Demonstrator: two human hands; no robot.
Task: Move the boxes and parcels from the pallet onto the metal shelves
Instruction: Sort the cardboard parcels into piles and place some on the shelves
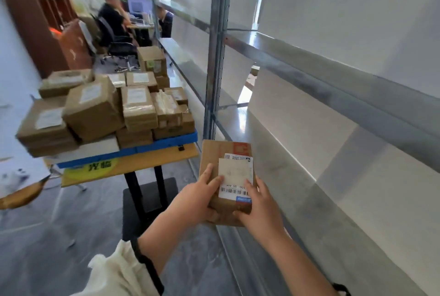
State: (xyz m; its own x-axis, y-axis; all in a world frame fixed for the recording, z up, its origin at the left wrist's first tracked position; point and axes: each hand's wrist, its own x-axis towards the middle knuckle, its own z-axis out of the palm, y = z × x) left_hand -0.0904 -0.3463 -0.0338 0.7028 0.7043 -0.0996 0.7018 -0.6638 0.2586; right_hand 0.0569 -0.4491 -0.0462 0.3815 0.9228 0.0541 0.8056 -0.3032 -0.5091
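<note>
A cardboard parcel [222,152] is held in the air just beside the front edge of the metal shelves [216,69]. The left hand [197,198] and the right hand [260,208] grip its near end, fingers [217,180] curled over the barcode label [234,176]. More boxes [95,110] are stacked on the blue pallet [176,140] on a bench [142,164] at left

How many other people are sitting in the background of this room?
2. One person sits on an office chair at the far desk; the second person sits right of the first. Others may be hidden.
</note>
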